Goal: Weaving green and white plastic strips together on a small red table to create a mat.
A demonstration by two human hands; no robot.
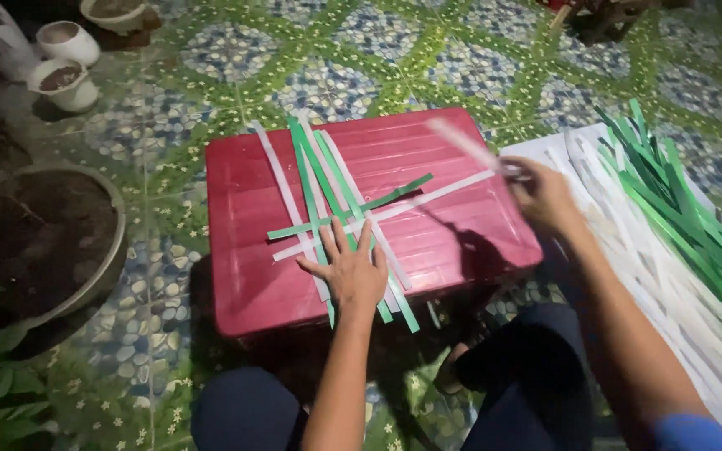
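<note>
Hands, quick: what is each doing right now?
Left hand: open, flat on green and white paper strips.
Right hand: closed on a white paper strip.

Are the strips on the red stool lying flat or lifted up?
Mostly flat: the green and white strips lie crossed on the red stool, left hand pressing them. The right hand lifts one white strip.

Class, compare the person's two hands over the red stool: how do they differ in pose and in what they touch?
The left hand lies flat, fingers spread, pressing the crossed green and white strips onto the red stool; the right hand is closed, pinching one white strip. The left hand sits over the stool's near middle; the right hand is raised at its right edge. Both are bare and touch strips.
</note>
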